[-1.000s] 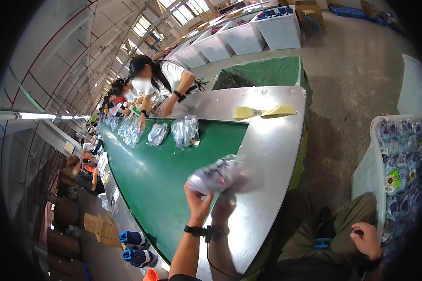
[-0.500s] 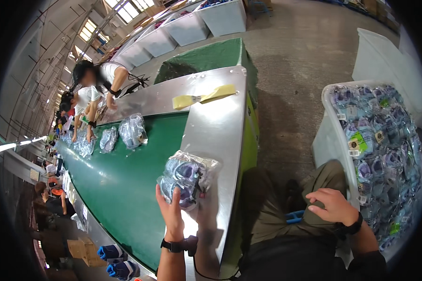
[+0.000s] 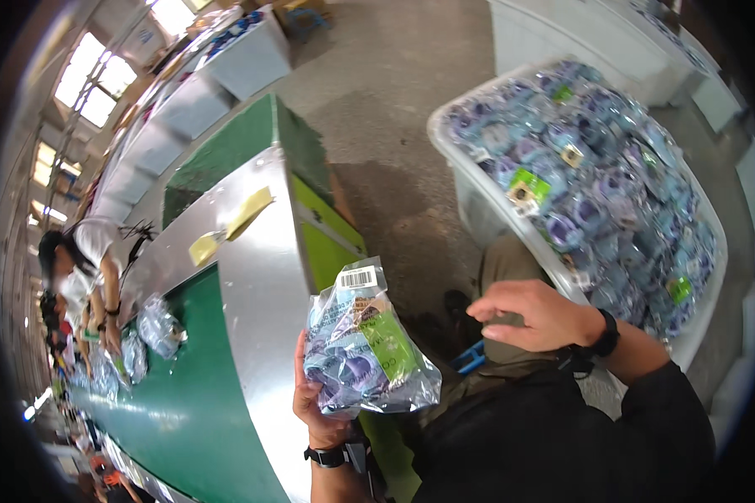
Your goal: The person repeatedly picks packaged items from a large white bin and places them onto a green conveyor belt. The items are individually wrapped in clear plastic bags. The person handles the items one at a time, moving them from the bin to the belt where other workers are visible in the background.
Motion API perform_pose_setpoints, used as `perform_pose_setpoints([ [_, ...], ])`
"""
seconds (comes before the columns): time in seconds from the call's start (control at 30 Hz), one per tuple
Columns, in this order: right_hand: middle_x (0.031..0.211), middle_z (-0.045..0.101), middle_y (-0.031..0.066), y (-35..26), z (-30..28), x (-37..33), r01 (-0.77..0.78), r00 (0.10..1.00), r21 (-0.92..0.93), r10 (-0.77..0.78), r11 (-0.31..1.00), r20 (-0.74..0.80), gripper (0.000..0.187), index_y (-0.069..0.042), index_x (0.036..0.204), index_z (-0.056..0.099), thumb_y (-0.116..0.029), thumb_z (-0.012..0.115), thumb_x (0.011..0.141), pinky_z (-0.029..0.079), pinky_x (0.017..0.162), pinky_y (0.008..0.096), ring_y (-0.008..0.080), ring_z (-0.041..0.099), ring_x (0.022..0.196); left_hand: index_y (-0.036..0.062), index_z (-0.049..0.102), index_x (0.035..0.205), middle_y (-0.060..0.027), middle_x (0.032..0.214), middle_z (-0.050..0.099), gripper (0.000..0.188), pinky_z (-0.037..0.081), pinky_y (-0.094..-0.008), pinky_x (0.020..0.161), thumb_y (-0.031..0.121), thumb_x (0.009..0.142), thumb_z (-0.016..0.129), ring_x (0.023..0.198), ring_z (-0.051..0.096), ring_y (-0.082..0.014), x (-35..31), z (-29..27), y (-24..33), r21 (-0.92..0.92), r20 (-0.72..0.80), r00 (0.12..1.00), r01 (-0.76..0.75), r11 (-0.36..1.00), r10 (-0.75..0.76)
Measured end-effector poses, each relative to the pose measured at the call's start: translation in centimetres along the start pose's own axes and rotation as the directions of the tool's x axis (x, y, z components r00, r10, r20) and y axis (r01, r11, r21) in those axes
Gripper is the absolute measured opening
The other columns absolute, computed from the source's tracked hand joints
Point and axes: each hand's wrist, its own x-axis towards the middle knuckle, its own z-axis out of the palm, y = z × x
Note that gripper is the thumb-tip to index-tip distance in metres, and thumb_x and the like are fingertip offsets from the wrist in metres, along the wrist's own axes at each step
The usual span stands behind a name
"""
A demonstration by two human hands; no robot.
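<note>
Left fingers (image 3: 304,394) closed — clear bag (image 3: 362,348)

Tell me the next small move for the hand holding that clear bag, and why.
Probably set the clear bag down on the green belt just to its left. The left hand grips it from behind above the metal table edge, while the right hand hangs empty near the white bin of similar packs. That is my guess.
</note>
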Motion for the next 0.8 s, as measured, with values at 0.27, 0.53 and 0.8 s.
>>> perform_pose_setpoints([
  [0.27, 0.133, 0.066, 0.0172, 0.4, 1.2, -1.3, -0.271, 0.959, 0.630, 0.263, 0.728, 0.108, 0.073, 0.003, 0.158, 0.037, -0.030, 0.072, 0.103, 0.054, 0.098, 0.0335, 0.0184, 0.066, 0.117, -0.0022, 0.031, 0.161, -0.0209, 0.151, 0.050, 0.098, 0.047, -0.0450, 0.114, 0.029, 0.079, 0.074, 0.134, 0.056, -0.0339, -0.3, 5.7, -5.2, 0.237, 0.107, 0.994, -0.027, 0.971, 0.001],
  [0.53, 0.131, 0.063, 0.0127, 2.7, 1.5, -4.0, -0.286, 0.901, 0.608, 0.424, 0.741, -0.093, 0.085, 0.004, 0.153, 0.044, -0.045, 0.081, 0.094, 0.052, 0.097, 0.0314, 0.0164, 0.062, 0.117, -0.0058, 0.024, 0.164, -0.0221, 0.164, 0.034, 0.100, 0.030, -0.0480, 0.124, 0.026, 0.085, 0.077, 0.149, 0.040, -0.0345, -2.2, 8.0, -9.6, 0.428, 0.316, 0.947, -0.085, 0.900, -0.061],
  [0.8, 0.129, 0.062, 0.0103, 1.9, -5.0, -10.6, -0.331, 0.864, 0.610, 0.491, 0.720, -0.112, 0.073, 0.000, 0.152, 0.047, -0.037, 0.075, 0.096, 0.049, 0.099, 0.0310, 0.0154, 0.059, 0.116, -0.0020, 0.028, 0.165, -0.0177, 0.165, 0.039, 0.079, 0.032, -0.0449, 0.122, 0.014, 0.100, 0.068, 0.149, 0.041, -0.0324, -2.0, 7.6, -9.2, 0.594, 0.515, 0.733, 0.069, 0.802, -0.444],
])
